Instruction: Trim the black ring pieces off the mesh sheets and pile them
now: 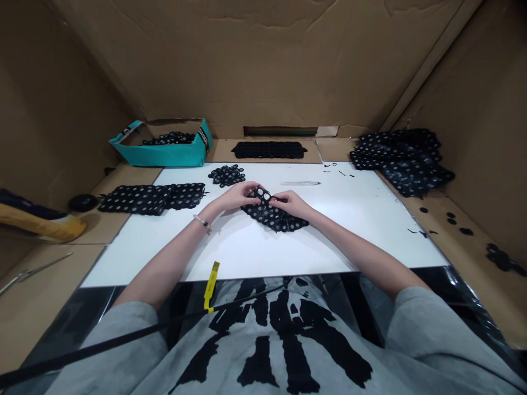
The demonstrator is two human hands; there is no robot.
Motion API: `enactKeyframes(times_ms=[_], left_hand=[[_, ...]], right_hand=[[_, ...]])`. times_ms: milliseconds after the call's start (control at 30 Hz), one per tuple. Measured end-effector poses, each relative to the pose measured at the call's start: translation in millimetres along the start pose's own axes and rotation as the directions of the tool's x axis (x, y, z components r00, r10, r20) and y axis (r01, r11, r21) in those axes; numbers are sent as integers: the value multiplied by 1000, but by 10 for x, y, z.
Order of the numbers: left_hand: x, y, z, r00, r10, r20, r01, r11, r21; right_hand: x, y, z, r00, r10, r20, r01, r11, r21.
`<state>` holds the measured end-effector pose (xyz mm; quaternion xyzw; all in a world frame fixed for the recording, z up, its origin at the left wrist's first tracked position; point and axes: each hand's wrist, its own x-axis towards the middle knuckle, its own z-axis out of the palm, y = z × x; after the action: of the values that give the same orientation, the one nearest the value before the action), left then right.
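Note:
Between my two hands is a black sheet with rows of round holes (276,217), tilted over the white board (263,255). My left hand (242,196) pinches its upper left edge with thumb and fingers. At its upper right, my right hand (292,204) grips a small black piece at the edge, partly hidden by the fingers. A heap of small black rings (227,175) lies just beyond my left hand. Past my right hand rests a thin clear pen-like tool (300,183) with a dark tip.
A teal box (160,156) of black rings stands back left. Perforated black sheets (138,199) lie at left, a stack (268,149) at the back, a pile (401,159) at right. Tweezers (35,271) and a yellow bottle (41,216) are far left. Black scraps (452,218) lie right.

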<state>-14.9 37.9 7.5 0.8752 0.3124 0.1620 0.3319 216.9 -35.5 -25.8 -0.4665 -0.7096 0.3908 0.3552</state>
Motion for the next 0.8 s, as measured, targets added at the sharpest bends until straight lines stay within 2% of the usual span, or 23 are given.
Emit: enactKeyframes(times_ms=[100,167,267,367,567,700,800], left_hand=[[-3,-17,15,976,76,-205,-49,990,133],[-10,-3,17,955,124,-268,-65,974,216],[-23,25,11,972,142,-190,-95,968,234],[-28,23,-4,987,144,-76,-131,979,157],[-17,-57,-80,996,69,50,-71,996,60],[-1,-59,-50,999,26,28,-27,999,41],[13,4,42,999,19,-44,-15,996,87]], right_hand=[[-1,-7,1,1000,2,-2,-2,1000,-3],[-1,-13,4,1000,-5,-7,5,1000,14],[-2,-21,6,1000,-14,-14,14,999,39],[-1,-18,8,1000,-15,-7,15,1000,13],[-5,-2,10,1000,16,3,-16,999,-36],[-9,-17,11,998,59,-11,-59,998,-37],[-4,-20,12,998,51,-21,-51,998,-25]])
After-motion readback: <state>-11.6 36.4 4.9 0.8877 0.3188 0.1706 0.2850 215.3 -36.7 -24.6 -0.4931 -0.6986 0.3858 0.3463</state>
